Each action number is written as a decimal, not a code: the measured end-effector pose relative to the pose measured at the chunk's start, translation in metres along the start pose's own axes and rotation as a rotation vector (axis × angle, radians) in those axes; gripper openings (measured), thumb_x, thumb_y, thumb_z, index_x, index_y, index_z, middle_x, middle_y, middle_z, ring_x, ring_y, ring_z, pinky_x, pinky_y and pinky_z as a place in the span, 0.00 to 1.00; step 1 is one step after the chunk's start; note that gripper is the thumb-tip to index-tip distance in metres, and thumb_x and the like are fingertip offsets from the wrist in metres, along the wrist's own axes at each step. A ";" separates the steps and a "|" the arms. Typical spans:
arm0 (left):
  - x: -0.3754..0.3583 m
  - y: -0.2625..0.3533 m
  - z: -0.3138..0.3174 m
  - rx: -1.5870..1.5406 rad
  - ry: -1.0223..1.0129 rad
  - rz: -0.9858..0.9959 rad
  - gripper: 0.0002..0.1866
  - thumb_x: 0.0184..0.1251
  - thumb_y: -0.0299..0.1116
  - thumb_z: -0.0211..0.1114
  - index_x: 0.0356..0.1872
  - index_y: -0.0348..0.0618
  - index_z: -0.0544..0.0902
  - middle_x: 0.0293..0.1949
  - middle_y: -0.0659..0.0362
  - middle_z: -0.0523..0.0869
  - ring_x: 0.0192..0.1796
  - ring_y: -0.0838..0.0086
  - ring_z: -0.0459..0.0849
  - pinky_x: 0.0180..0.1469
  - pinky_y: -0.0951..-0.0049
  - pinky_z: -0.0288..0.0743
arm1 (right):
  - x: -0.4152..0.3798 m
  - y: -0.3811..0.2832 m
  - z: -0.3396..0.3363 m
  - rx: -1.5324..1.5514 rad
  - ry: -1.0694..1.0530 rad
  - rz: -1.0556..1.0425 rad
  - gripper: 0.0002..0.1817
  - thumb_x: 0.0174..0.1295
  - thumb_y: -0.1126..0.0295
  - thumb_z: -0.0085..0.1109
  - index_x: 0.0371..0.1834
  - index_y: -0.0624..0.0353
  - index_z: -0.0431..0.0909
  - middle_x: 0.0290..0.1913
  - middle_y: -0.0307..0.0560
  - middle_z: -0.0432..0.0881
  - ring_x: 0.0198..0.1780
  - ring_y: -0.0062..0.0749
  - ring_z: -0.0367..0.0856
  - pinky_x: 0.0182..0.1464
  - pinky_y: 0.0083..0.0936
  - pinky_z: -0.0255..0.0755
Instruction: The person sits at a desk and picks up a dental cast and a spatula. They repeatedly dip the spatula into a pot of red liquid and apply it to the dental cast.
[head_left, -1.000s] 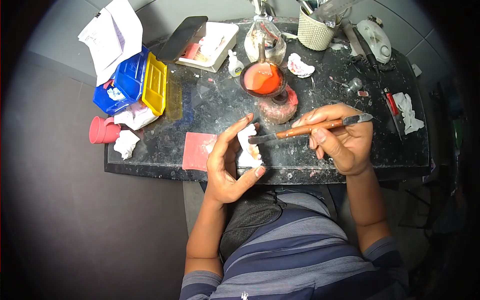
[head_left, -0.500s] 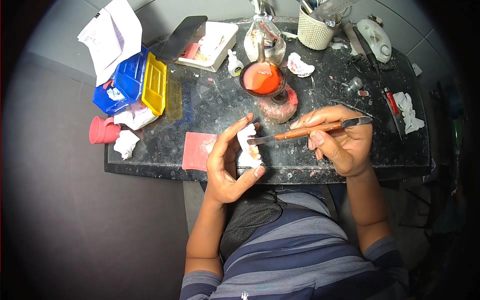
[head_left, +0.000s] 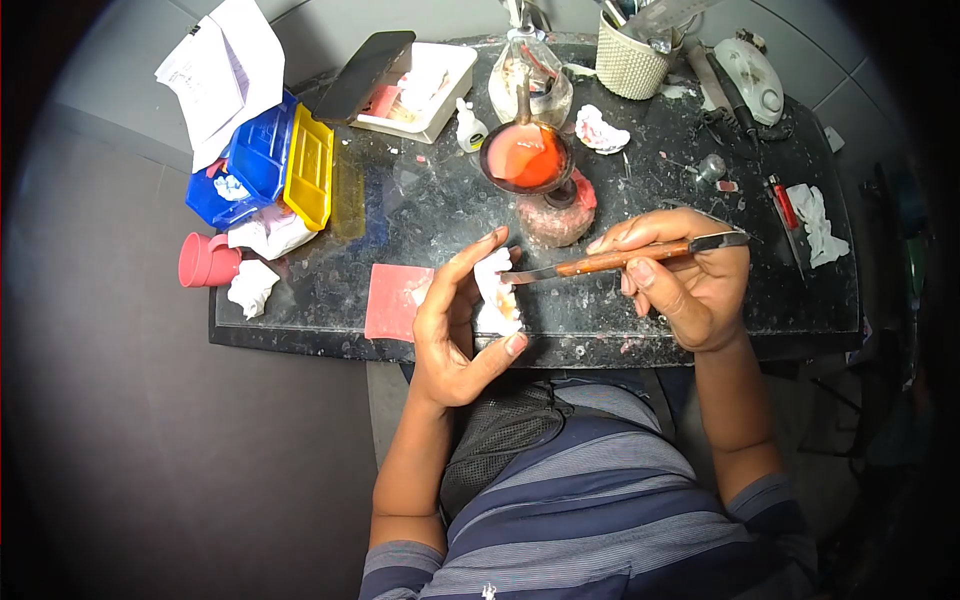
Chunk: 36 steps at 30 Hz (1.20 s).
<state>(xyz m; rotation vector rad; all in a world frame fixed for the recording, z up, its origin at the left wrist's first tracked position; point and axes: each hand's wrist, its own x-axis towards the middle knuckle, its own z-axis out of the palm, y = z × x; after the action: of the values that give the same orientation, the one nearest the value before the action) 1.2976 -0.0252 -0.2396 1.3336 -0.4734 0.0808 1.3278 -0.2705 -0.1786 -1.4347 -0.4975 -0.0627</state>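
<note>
Between the thumb and fingers of my left hand [head_left: 445, 335] is a white plaster dental cast [head_left: 488, 300], stood on edge, with orange-brown patches along its right side. My right hand [head_left: 695, 285] grips a wax knife [head_left: 620, 262] by its riveted wooden handle. The knife's narrow blade points left, its tip right at the upper part of the cast. The back end of the knife is a wide metal piece beyond my fingers. Beside my left hand a square pink wax sheet [head_left: 392, 300] lies on the black table.
Beyond my hands a small pan [head_left: 523, 110] of melted red wax sits above a wax-stained round burner [head_left: 555, 222]. Blue and yellow bins [head_left: 308, 170], a pink mug [head_left: 200, 262] and a white tray [head_left: 455, 85] are left; a red lighter [head_left: 783, 203] and a tool basket [head_left: 625, 65] are right.
My right hand and the wax knife have shifted slightly right, and the blade tip has moved a little up along the cast. My left hand holds nearly the same position.
</note>
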 end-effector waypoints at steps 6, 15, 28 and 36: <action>0.000 0.000 -0.001 0.002 -0.005 0.001 0.43 0.55 0.26 0.72 0.73 0.29 0.63 0.73 0.41 0.68 0.73 0.55 0.72 0.73 0.55 0.66 | 0.000 0.000 -0.002 -0.013 -0.013 0.014 0.09 0.64 0.80 0.60 0.46 0.71 0.82 0.36 0.47 0.86 0.31 0.14 0.78 0.32 0.13 0.72; 0.000 0.001 0.000 -0.003 -0.001 -0.014 0.43 0.55 0.27 0.73 0.73 0.29 0.63 0.73 0.41 0.68 0.73 0.55 0.72 0.74 0.56 0.65 | 0.001 0.002 0.002 -0.026 -0.042 -0.054 0.09 0.64 0.78 0.61 0.46 0.71 0.82 0.38 0.48 0.87 0.35 0.17 0.82 0.39 0.16 0.75; -0.003 0.001 0.001 -0.043 0.045 -0.068 0.43 0.53 0.28 0.75 0.72 0.27 0.65 0.67 0.38 0.74 0.65 0.59 0.79 0.69 0.59 0.70 | 0.008 0.001 -0.016 0.002 0.155 -0.120 0.09 0.72 0.75 0.53 0.48 0.73 0.77 0.40 0.64 0.86 0.26 0.18 0.76 0.23 0.14 0.72; -0.002 0.004 -0.003 -0.049 0.030 -0.060 0.45 0.51 0.32 0.79 0.70 0.24 0.67 0.65 0.37 0.77 0.66 0.56 0.80 0.66 0.60 0.73 | 0.009 0.008 -0.027 0.041 0.171 -0.142 0.09 0.72 0.75 0.54 0.50 0.70 0.77 0.43 0.69 0.86 0.24 0.21 0.76 0.19 0.15 0.71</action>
<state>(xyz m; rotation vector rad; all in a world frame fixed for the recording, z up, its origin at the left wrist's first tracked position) 1.2953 -0.0211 -0.2376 1.2960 -0.4077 0.0395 1.3461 -0.2930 -0.1843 -1.3387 -0.4559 -0.2852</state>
